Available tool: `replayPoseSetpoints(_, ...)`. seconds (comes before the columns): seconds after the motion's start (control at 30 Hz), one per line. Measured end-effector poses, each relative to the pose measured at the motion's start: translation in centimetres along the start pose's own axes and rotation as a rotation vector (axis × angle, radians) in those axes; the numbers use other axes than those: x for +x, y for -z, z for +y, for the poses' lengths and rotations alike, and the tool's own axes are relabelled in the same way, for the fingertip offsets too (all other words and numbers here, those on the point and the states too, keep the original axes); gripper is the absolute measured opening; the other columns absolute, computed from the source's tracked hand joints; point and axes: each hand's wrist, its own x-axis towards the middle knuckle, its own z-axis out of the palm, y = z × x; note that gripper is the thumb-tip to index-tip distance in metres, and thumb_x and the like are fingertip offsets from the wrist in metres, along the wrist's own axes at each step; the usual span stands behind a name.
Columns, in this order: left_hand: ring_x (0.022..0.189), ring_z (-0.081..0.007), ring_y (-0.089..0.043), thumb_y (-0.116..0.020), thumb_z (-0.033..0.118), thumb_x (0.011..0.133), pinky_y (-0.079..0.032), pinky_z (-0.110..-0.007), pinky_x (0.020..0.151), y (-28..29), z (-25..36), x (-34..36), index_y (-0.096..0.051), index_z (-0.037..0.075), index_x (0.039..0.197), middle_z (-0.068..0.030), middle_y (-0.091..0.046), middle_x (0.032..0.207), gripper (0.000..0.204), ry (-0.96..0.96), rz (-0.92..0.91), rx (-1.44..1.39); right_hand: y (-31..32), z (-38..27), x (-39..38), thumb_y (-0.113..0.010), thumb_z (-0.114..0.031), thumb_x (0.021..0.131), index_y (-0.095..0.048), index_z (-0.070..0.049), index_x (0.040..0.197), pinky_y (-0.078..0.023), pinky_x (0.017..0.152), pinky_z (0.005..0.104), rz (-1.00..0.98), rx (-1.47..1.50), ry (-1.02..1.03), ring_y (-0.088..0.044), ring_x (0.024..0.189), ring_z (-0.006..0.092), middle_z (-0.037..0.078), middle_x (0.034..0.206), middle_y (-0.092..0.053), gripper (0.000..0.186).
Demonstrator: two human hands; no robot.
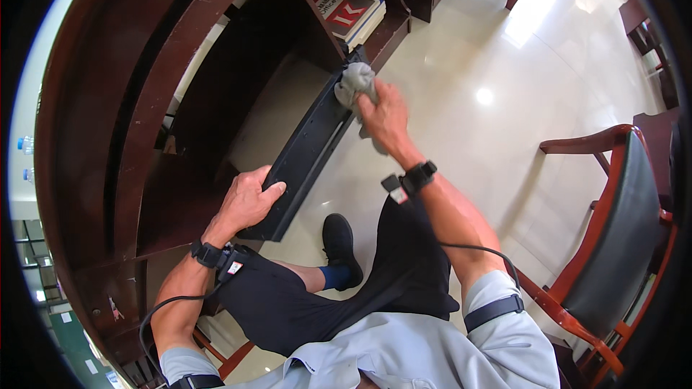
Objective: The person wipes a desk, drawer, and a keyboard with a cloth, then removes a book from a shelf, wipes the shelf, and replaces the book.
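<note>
A long black pull-out tray (306, 155) sticks out from under the dark wooden desk (144, 101). My left hand (249, 202) grips the tray's near end, fingers curled over its edge. At the far end, my right hand (386, 119) presses a grey cloth (355, 81) against the tray. Both wrists wear black bands with cables running up the arms.
A red and white book (346, 11) lies on a low shelf of the desk, beyond the tray. A wooden armchair with a dark padded seat (613, 230) stands at my right. My black shoe (339, 241) rests on the glossy tiled floor (490, 86). More wooden furniture (649, 36) stands far right.
</note>
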Motion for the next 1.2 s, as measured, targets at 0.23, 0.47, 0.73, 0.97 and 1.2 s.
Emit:
replayPoseSetpoints(0.23,0.078,-0.0402,-0.067,-0.068,0.005,0.085,-0.054,-0.047,0.069,-0.4,-2.2,1.3,-0.063,-0.002,0.113,-0.02,-0.068,0.083,0.03,-0.391,0.152,0.505,2.4,-6.9,-9.1,-0.075,-0.016,0.08,-0.064,-0.006,0.123,-0.054,0.073,0.04,-0.231,0.323,0.399,-0.065,0.087,0.0337,0.016,0.098,-0.062,0.045)
replayPoseSetpoints(0.47,0.08,-0.0335,-0.068,-0.068,0.002,0.081,-0.056,-0.043,0.072,0.2,-6.5,1.2,-0.062,-0.005,0.121,-0.0182,-0.07,0.092,0.042,-0.533,0.213,0.604,7.2,-5.7,-6.3,-0.069,-0.013,0.091,-0.068,-0.004,0.117,-0.052,0.077,0.0304,-0.035,0.602,-0.082,-0.063,0.089,0.0117,0.005,0.099,-0.071,0.028)
replayPoseSetpoints(0.73,0.082,-0.0392,-0.067,-0.072,0.005,0.082,-0.055,-0.044,0.073,1.5,-5.2,2.5,-0.064,-0.001,0.121,-0.0215,-0.07,0.095,0.04,-0.494,0.209,0.353,15.0,8.2,-1.3,-0.073,-0.017,0.094,-0.061,0.002,0.122,-0.06,0.08,0.0322,0.153,0.992,-0.406,-0.068,0.086,0.0172,0.009,0.106,-0.069,0.036)
replayPoseSetpoints(0.97,0.088,-0.0424,-0.068,-0.07,0.006,0.084,-0.055,-0.042,0.075,3.8,-1.0,0.8,-0.067,-0.002,0.118,-0.0231,-0.071,0.102,0.036,-0.449,0.131,0.13,14.4,5.0,0.4,-0.084,-0.024,0.078,-0.042,0.005,0.148,-0.054,0.091,0.0326,0.096,0.206,-0.166,-0.064,0.105,0.0199,0.014,0.122,-0.064,0.087)
replayPoseSetpoints(1.2,0.073,-0.0331,-0.07,-0.071,0.007,0.081,-0.053,-0.035,0.067,5.2,2.4,-1.5,-0.068,-0.005,0.113,-0.0206,-0.072,0.089,0.034,-0.488,0.05,0.031,16.2,4.9,4.8,-0.076,-0.016,0.084,-0.066,0.002,0.124,-0.054,0.073,0.0288,-0.003,0.614,-0.195,-0.062,0.082,0.0127,0.005,0.097,-0.07,0.045)
